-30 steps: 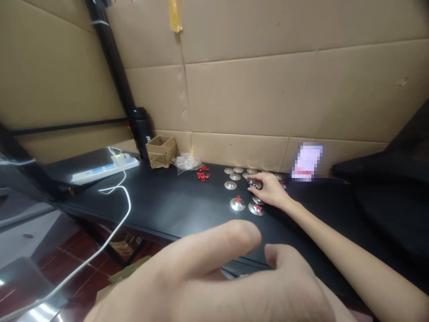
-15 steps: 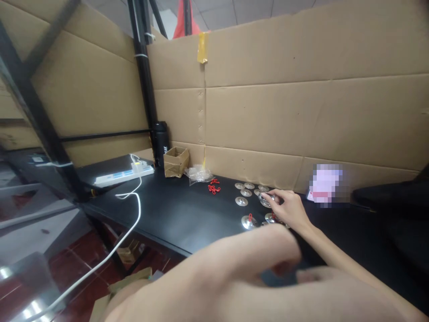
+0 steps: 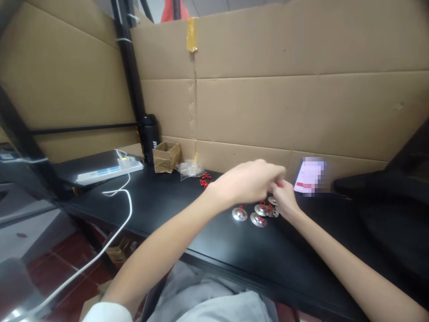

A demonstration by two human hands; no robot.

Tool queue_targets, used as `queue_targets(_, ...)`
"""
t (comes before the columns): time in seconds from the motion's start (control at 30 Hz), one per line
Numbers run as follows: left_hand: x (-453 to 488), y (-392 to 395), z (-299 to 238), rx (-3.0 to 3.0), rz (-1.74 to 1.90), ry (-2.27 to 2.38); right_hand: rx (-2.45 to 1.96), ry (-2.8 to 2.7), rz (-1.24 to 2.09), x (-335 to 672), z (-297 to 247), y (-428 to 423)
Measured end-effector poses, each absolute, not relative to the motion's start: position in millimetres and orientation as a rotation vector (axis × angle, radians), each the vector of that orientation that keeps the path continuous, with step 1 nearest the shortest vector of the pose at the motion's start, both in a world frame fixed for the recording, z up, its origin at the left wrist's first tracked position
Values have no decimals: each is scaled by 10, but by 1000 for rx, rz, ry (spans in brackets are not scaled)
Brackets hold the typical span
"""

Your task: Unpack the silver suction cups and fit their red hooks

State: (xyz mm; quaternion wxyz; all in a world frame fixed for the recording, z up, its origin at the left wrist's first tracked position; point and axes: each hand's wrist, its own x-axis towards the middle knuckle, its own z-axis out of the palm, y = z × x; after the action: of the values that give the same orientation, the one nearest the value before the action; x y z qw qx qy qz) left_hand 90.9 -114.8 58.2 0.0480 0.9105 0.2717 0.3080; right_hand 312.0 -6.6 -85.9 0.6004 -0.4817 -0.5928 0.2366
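Both my hands meet above a group of small shiny metal discs point(image 3: 258, 219) on the black table point(image 3: 174, 210). My left hand point(image 3: 246, 183) is curled with its fingertips pinched toward my right hand point(image 3: 284, 199), which is also closed. A bit of red shows between the fingertips; what they hold is too small to name. Three discs with red loops lie just under the hands. More discs are hidden behind my left hand. A few loose red loops point(image 3: 203, 181) lie to the left.
A cardboard wall point(image 3: 284, 107) backs the table. At the back left stand a small cardboard box point(image 3: 166, 156), a clear plastic bag point(image 3: 189, 169), a black bottle point(image 3: 149, 136) and a white power strip point(image 3: 109, 170) with a cable hanging off the edge. A pink card point(image 3: 308, 175) leans at the right.
My left hand has moved from close to the camera out over the discs to meet my right hand. My right hand has lifted off the discs. The view shifted.
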Motion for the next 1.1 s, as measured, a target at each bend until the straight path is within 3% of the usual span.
queue_targets(0.17,1137,-79,48,2583,1054,879,-1003,-1166,965,3103,-787,-70)
queue_targets(0.27,1227,223,-285,2466,1243,874,-997,-1193,1043,3097,-780,-85)
queue_targets(0.43,1288,214,-558,2387,1350,858,-943,-1236,1125,3052,-787,-106)
queue_targets(0.83,1170,89,-573,2758,1195,1045,-855,-1242,1119,3023,-739,-160)
queue_targets(1.1,1128,231,-643,2655,1289,909,-861,-1258,1179,3027,-734,-172)
